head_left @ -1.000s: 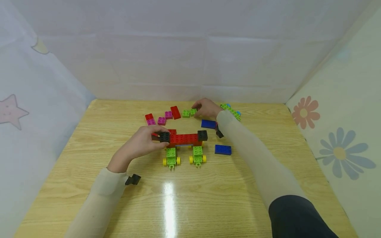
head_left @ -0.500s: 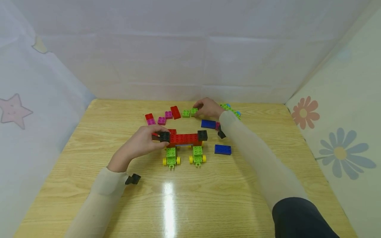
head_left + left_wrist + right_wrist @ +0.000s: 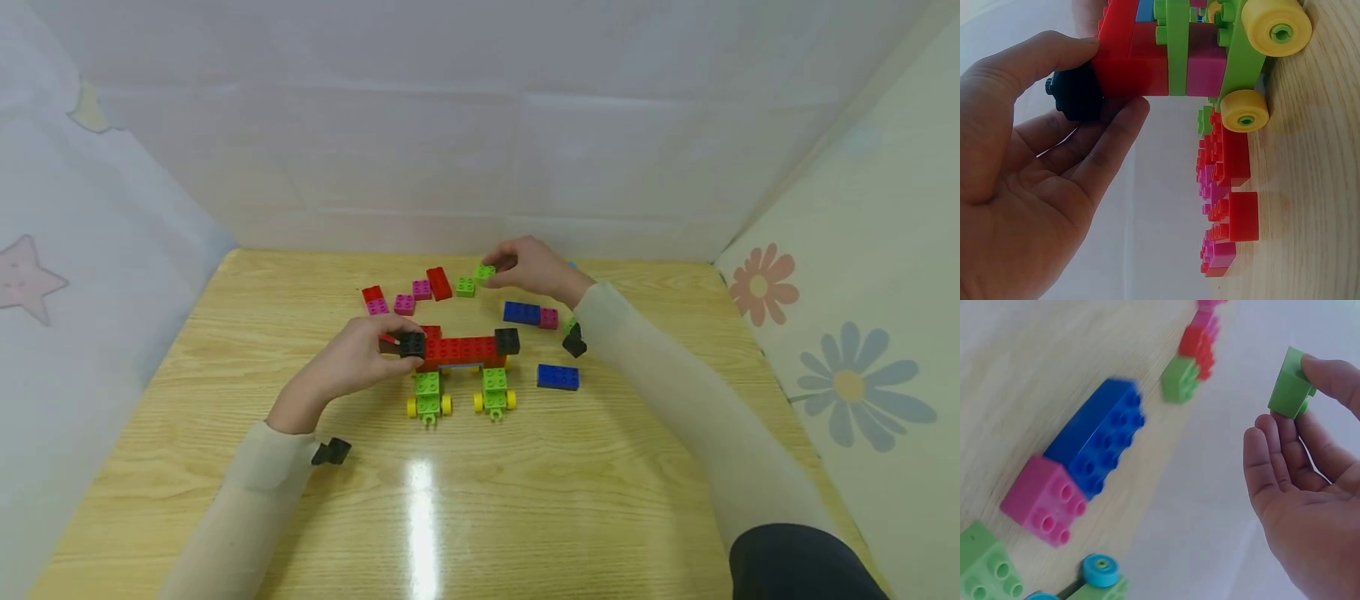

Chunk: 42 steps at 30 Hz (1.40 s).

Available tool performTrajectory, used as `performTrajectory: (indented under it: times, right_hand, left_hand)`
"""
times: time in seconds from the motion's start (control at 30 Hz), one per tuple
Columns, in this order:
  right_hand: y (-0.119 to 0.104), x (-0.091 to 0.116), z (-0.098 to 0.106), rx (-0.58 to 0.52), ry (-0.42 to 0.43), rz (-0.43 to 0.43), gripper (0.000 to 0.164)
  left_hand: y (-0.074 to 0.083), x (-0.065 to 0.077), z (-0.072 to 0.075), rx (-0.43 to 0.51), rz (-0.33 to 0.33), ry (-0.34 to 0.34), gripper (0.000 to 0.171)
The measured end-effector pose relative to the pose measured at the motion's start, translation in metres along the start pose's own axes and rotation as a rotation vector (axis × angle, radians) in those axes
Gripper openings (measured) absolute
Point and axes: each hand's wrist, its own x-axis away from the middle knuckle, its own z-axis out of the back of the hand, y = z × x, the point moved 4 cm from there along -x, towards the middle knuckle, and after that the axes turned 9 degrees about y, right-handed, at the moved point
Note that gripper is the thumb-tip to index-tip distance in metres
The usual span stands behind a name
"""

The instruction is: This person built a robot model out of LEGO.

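A toy vehicle of building bricks stands mid-table, with a red top (image 3: 463,350), green lower parts and yellow wheels (image 3: 1275,28). Black bricks sit on both its ends. My left hand (image 3: 348,362) grips its left end, thumb and fingers around the black brick (image 3: 1077,94) and against the red one beside it. At the back of the table my right hand (image 3: 536,268) pinches a small green brick (image 3: 1289,384) between thumb and fingers. That brick is raised off the tabletop, just above and beside another green brick (image 3: 465,287).
Red and pink bricks (image 3: 405,304) lie in a loose row behind the vehicle. A long blue brick (image 3: 521,312) touches a pink brick (image 3: 549,318), and a second blue brick (image 3: 558,377) lies right of the vehicle. Partly behind my right wrist is a green piece with blue wheels (image 3: 1100,570).
My right hand has lifted the green brick off the table, and the right forearm has shifted slightly right. My left hand keeps its grip on the vehicle.
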Motion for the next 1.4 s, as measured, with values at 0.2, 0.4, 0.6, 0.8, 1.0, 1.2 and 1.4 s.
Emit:
performTrajectory:
  times: [0.2, 0.4, 0.6, 0.8, 1.0, 1.2, 1.4]
  right_hand:
    - [-0.030, 0.033, -0.003, -0.005, -0.043, 0.058, 0.044]
    - [-0.049, 0.060, -0.013, 0.022, -0.093, 0.091, 0.044]
    - [-0.051, 0.076, -0.025, 0.064, -0.132, 0.098, 0.043]
    - [-0.046, 0.080, -0.033, 0.068, -0.144, 0.078, 0.040]
    - [-0.044, 0.084, -0.038, 0.056, -0.142, 0.077, 0.040]
    - [-0.045, 0.086, -0.039, 0.047, -0.145, 0.067, 0.041]
    - [-0.042, 0.086, -0.040, 0.046, -0.143, 0.062, 0.040]
  left_hand:
    - [-0.002, 0.000, 0.000, 0.001, 0.005, -0.002, 0.041]
    - [-0.002, 0.000, 0.000, 0.004, 0.001, 0.003, 0.041]
    - [-0.002, 0.000, 0.001, 0.008, 0.009, 0.001, 0.041]
    - [-0.002, 0.000, 0.001, 0.019, 0.017, -0.002, 0.041]
    - [-0.002, 0.001, 0.001, 0.011, 0.022, -0.005, 0.042]
    - [-0.001, 0.001, 0.001, 0.018, 0.022, -0.005, 0.041]
    - [-0.001, 0.001, 0.001, 0.020, 0.023, -0.009, 0.042]
